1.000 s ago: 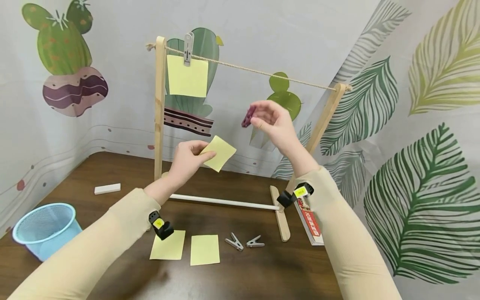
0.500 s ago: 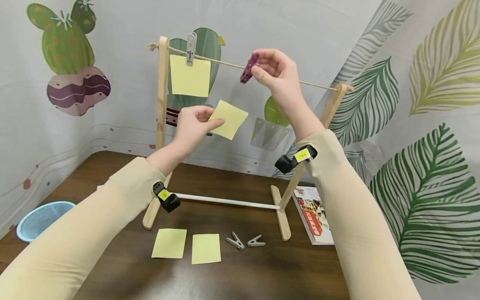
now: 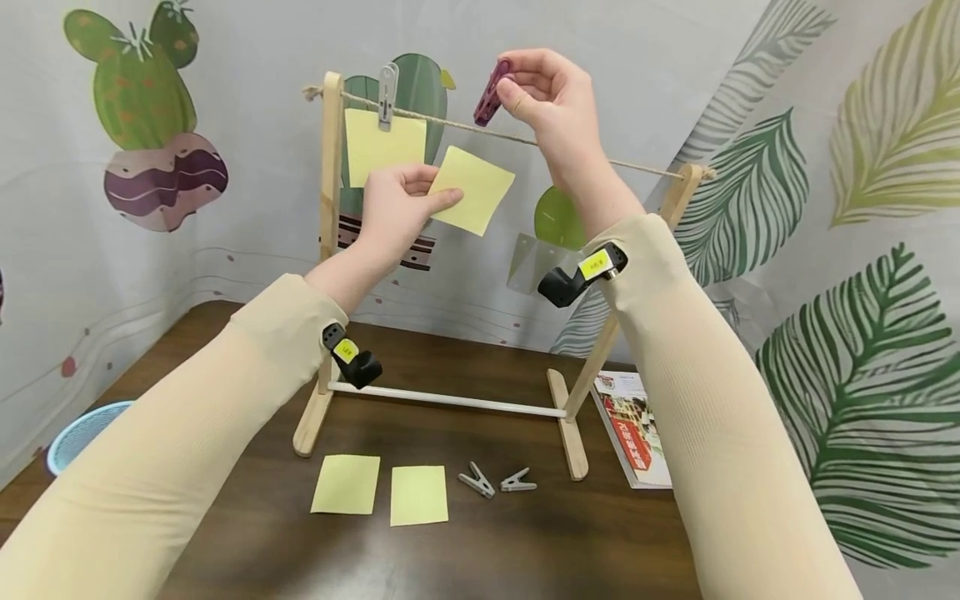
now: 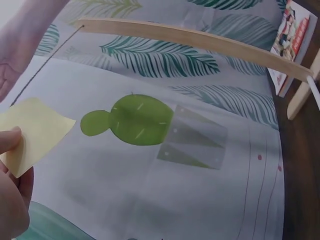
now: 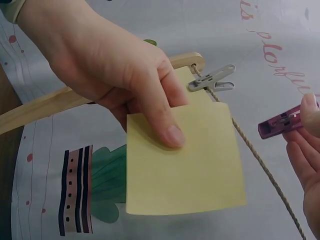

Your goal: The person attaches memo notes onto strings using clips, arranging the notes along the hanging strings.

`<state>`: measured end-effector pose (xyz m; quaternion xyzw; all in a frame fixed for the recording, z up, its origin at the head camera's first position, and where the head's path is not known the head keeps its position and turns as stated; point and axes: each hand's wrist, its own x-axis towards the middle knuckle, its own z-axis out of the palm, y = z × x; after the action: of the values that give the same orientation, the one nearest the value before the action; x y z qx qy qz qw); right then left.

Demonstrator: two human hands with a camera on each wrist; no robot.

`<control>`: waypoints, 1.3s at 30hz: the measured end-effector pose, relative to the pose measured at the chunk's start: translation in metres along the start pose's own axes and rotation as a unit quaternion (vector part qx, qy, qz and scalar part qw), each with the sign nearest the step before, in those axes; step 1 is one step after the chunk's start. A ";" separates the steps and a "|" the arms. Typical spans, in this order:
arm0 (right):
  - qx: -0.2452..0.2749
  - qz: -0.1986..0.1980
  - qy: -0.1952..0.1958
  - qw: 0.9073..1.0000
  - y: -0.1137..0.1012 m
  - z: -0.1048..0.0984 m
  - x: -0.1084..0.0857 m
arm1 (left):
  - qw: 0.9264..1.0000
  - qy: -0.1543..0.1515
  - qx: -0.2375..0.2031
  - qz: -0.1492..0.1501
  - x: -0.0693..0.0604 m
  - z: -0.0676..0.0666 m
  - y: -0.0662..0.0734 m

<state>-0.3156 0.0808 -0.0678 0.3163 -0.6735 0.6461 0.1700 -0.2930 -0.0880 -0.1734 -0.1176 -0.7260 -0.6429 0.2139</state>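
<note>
My left hand (image 3: pixel 401 204) pinches a yellow sticky note (image 3: pixel 474 190) by its left edge, thumb in front; the note is tilted and sits just below the rope (image 3: pixel 465 127) in the head view. Higher up, my right hand (image 3: pixel 558 108) holds a purple clothespin (image 3: pixel 492 93) between thumb and fingers, its tip close to the rope. In the right wrist view the clothespin (image 5: pixel 281 122) appears apart from the note (image 5: pixel 185 165). Another yellow note (image 3: pixel 378 142) hangs at the rope's left end under a grey clothespin (image 3: pixel 387 96), partly behind my left hand.
A wooden frame (image 3: pixel 331 167) carries the rope, with a white bar (image 3: pixel 450 400) low down. On the table lie two yellow notes (image 3: pixel 345 485) and two grey clothespins (image 3: pixel 477 481). A book (image 3: pixel 633 433) lies at right; a blue mesh basket (image 3: pixel 82 433) is mostly behind my left sleeve.
Both hands have risen toward the rope, the left with the sticky note and the right with the purple clothespin. The note has come up beside the hanging one.
</note>
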 end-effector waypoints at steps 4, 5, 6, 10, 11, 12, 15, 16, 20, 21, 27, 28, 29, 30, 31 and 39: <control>-0.016 0.011 0.015 1.000 -0.001 0.002 0.003 | 0.999 0.017 -0.023 -0.030 0.002 0.004 0.003; -0.021 0.014 0.017 1.000 -0.001 0.003 0.004 | 0.999 0.022 -0.032 -0.038 0.003 0.005 0.004; -0.027 0.016 0.019 0.999 -0.002 0.004 0.005 | 0.998 0.027 -0.041 -0.044 0.004 0.006 0.004; -0.050 0.032 0.025 0.998 -0.006 0.008 0.008 | 0.995 0.049 -0.064 -0.063 0.008 0.008 0.004; -0.057 0.037 0.027 0.997 -0.006 0.009 0.008 | 0.994 0.054 -0.067 -0.065 0.009 0.008 0.004; -0.063 0.039 0.029 0.997 -0.007 0.009 0.009 | 0.994 0.057 -0.068 -0.067 0.009 0.009 0.004; -0.074 0.048 0.036 0.995 -0.008 0.012 0.010 | 0.992 0.068 -0.077 -0.072 0.010 0.010 0.004; -0.077 0.049 0.039 0.995 -0.008 0.012 0.010 | 0.992 0.070 -0.080 -0.073 0.010 0.011 0.004; -0.076 0.059 0.044 0.994 -0.008 0.013 0.011 | 0.990 0.076 -0.091 -0.077 0.011 0.012 0.005; -0.075 0.061 0.043 0.994 -0.007 0.013 0.011 | 0.990 0.077 -0.091 -0.077 0.011 0.012 0.004; -0.078 0.085 0.034 0.993 -0.006 0.013 0.013 | 0.990 0.082 -0.087 -0.075 0.013 0.011 0.003; -0.081 0.090 0.033 0.992 -0.006 0.013 0.013 | 0.990 0.082 -0.086 -0.075 0.013 0.011 0.003; -0.086 0.095 0.031 0.991 -0.006 0.013 0.013 | 0.990 0.081 -0.084 -0.074 0.013 0.011 0.002; -0.089 0.099 0.030 0.991 -0.006 0.013 0.013 | 0.990 0.081 -0.083 -0.075 0.013 0.011 0.002; -0.095 0.102 0.030 0.990 -0.006 0.013 0.013 | 0.991 0.080 -0.081 -0.075 0.013 0.011 0.002; -0.125 0.125 0.016 0.984 -0.003 0.015 0.014 | 0.990 0.082 -0.079 -0.079 0.013 0.010 0.004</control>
<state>-0.3212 0.0638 -0.0582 0.1954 -0.7803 0.5781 0.1371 -0.3043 -0.0785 -0.1647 -0.0233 -0.6599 -0.7205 0.2117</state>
